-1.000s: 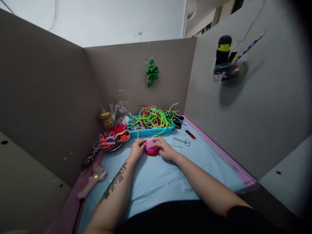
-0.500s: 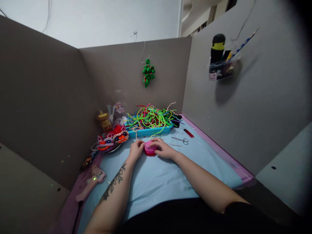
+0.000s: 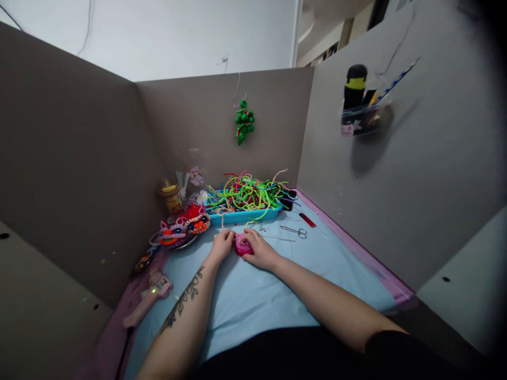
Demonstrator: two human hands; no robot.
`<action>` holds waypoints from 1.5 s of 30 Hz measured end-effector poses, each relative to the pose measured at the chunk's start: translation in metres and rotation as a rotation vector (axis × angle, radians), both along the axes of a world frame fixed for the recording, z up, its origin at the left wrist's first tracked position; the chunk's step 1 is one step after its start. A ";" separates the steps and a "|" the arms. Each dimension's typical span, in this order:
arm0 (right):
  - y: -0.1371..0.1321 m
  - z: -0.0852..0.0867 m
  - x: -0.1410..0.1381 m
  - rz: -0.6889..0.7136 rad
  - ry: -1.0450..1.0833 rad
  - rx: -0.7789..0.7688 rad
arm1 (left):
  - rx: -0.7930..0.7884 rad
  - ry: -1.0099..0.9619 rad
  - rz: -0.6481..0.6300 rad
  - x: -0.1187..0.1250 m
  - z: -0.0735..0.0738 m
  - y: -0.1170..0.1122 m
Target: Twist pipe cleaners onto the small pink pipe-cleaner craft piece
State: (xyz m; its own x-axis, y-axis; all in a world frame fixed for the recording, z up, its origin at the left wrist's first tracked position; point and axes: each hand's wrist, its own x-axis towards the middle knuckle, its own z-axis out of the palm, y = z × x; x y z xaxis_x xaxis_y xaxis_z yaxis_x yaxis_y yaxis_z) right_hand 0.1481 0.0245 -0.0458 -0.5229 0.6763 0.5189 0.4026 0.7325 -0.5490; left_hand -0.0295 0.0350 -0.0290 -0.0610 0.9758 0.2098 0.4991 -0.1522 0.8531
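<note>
A small round pink and red craft piece (image 3: 241, 246) lies on the light blue mat (image 3: 253, 295). My left hand (image 3: 222, 245) is curled against its left side, fingers pinched at its top edge. My right hand (image 3: 258, 249) covers its right side and top with bent fingers. Both hands grip it between them. Just behind them stands a blue tray (image 3: 241, 215) heaped with coloured pipe cleaners (image 3: 247, 192).
Furry red and purple mask-like figures (image 3: 184, 227) sit on a plate at the left. A pink glue gun (image 3: 147, 296) lies near the left wall. Small scissors (image 3: 295, 230) and a red tool (image 3: 307, 219) lie at the right. Grey partitions surround the desk; a green ornament (image 3: 244, 122) hangs behind.
My right hand has slid further over the pink piece, covering more of it. My left hand stays at its left edge. The view has shifted slightly.
</note>
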 end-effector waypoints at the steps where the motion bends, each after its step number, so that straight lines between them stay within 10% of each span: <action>1: 0.000 0.000 0.001 0.007 0.004 0.006 | -0.018 -0.030 -0.003 0.001 0.000 0.000; 21: -0.009 0.015 0.010 0.004 -0.002 0.422 | -0.362 -0.912 -0.333 0.007 0.024 -0.022; 29: -0.016 0.024 0.012 0.055 0.039 0.382 | -0.260 -1.130 -0.206 0.012 0.023 -0.018; 39: -0.019 0.028 0.012 0.049 0.166 0.310 | -0.199 -1.009 -0.185 0.013 0.021 -0.018; 45: -0.013 0.027 0.013 -0.115 0.322 0.261 | 0.157 -0.465 -0.031 0.022 0.020 -0.024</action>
State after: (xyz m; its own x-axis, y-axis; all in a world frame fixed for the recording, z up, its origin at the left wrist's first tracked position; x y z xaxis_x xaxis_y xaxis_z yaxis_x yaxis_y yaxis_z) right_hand 0.1609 0.0112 -0.0189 -0.2356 0.5448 0.8048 0.3281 0.8241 -0.4618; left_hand -0.0076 0.0114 -0.0092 -0.1543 0.9376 0.3117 0.0635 -0.3054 0.9501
